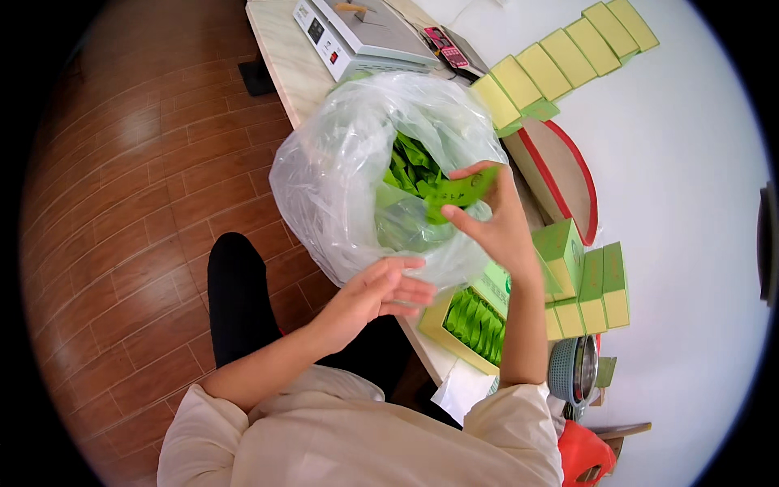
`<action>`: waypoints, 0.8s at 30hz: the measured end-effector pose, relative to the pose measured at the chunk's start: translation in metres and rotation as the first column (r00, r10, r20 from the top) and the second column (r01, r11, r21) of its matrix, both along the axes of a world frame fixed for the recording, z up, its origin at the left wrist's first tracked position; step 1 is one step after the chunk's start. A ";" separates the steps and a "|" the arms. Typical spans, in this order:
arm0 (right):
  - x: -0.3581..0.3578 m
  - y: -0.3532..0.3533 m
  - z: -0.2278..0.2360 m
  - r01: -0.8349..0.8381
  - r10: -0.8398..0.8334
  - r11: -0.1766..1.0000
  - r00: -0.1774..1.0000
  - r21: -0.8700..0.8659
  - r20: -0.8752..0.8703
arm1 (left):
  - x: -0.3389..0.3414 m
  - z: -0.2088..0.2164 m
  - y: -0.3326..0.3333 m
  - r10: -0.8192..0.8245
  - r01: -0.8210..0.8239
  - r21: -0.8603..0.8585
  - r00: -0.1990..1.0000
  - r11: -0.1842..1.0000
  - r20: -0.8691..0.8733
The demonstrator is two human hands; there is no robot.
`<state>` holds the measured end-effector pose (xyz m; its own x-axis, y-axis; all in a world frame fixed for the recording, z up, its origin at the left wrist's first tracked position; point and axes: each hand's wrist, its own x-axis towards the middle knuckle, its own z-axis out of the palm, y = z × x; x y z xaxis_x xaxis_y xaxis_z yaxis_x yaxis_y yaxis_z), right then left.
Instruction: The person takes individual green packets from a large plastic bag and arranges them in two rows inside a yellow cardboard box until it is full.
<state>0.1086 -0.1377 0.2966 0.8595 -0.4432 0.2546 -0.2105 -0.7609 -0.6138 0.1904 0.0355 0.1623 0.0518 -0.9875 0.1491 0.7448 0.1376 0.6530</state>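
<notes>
- The clear plastic bag (341, 178) veiled most of its load of green sachets (414, 170); only those at its mouth showed plainly.
- The right hand (495, 223) and its forearm covered part of the open yellow box (454, 325) of sachets and the green cartons (596, 284) beside it.
- Markings on the sachet (462, 188) pinched in that hand were too small to make out.
- The sealing machine (357, 32) was cut off at the top edge.
- The orange object (584, 454) near the lower edge could not be identified.
</notes>
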 end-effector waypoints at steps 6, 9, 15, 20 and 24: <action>-0.013 0.059 -0.055 -0.144 0.191 0.963 0.961 -0.226 0.202 | 0.002 0.012 -0.020 0.064 -0.080 -0.021 0.908 0.997 -0.414; -0.013 0.051 -0.056 -0.359 0.385 0.903 0.920 -0.234 0.075 | 0.014 0.018 -0.021 0.258 -0.284 0.016 0.844 0.959 -0.470; 0.035 0.002 -0.066 0.045 -0.034 0.997 0.980 -0.056 0.196 | 0.011 0.005 -0.015 0.421 -0.403 0.124 0.887 0.907 -0.190; 0.065 -0.025 -0.106 0.134 -0.163 0.812 0.987 -0.568 0.000 | 0.006 -0.005 -0.020 0.457 -0.439 0.233 0.889 0.868 -0.027; 0.069 -0.024 -0.107 0.151 -0.139 0.899 0.989 -0.411 0.060 | 0.009 -0.006 -0.018 0.458 -0.443 0.254 0.889 0.860 0.000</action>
<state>0.1781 -0.1618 0.1894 0.7835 -0.4120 0.4651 -0.3248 -0.9097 -0.2587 0.1994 0.0178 0.1559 0.5009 -0.8589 -0.1068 0.6770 0.3120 0.6666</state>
